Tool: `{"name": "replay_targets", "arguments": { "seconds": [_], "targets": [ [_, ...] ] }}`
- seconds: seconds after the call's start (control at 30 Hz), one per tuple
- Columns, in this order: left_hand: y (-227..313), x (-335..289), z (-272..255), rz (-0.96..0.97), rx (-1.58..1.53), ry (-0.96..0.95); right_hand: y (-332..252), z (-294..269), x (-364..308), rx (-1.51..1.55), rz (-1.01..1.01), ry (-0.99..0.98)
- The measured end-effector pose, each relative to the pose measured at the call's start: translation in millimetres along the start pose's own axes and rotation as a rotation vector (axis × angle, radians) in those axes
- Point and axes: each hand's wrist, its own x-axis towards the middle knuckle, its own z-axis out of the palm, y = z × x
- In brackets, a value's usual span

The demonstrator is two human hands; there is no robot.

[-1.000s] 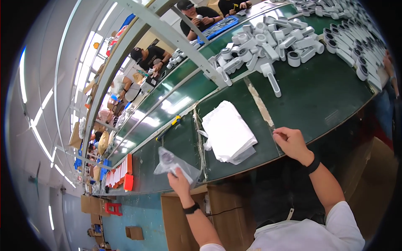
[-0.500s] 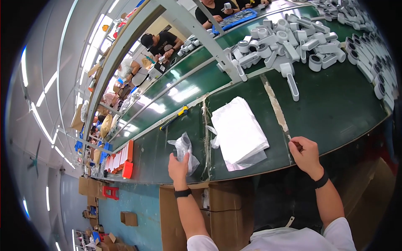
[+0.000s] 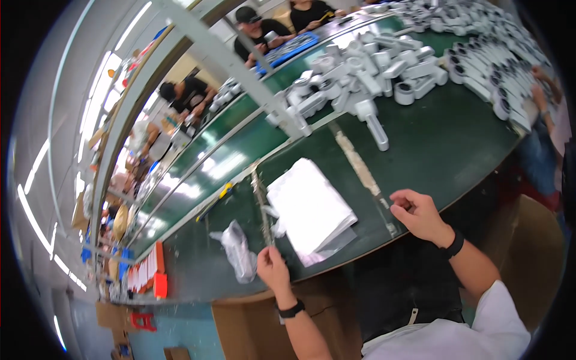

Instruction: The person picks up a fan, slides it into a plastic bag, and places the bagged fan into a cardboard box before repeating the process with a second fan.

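My left hand (image 3: 274, 270) hovers by the table's near edge, empty, fingers loosely bent and thumb a little apart. Just left of it a pale object in a clear plastic bag (image 3: 238, 253) lies on the green tabletop; what is inside is hard to make out. To the right of that hand rests a stack of white plastic bags (image 3: 309, 204), its clear edges spreading toward me. My right hand (image 3: 419, 217) is over the table to the right of the stack, half curled, with a gap between thumb and forefinger and nothing visible in it.
Grey handheld devices with round heads (image 3: 372, 72) are heaped at the far side; more stand in rows (image 3: 486, 78) at right. A yellow-and-black tool (image 3: 215, 201) lies far left, near orange boxes (image 3: 146, 270). A metal post (image 3: 240, 69) rises behind. Co-workers sit across; another's hands show at right.
The view has swung to the right, shifting the scene leftward. My left hand has come away from the bagged object toward the stack. My right thumb and forefinger have parted.
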Motion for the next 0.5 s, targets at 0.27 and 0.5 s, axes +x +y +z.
{"name": "replay_targets", "arguments": {
  "seconds": [0.27, 0.5],
  "targets": [
    [-0.1, 3.1, 0.3, -0.035, 0.084, -0.014, -17.8, -18.3, 120.8, -0.748, 0.015, 0.053],
    [19.8, -3.5, 2.6, -0.018, 0.057, 0.0, 33.2, 4.3, 172.0, -1.006, 0.155, 0.053]
  ]
}}
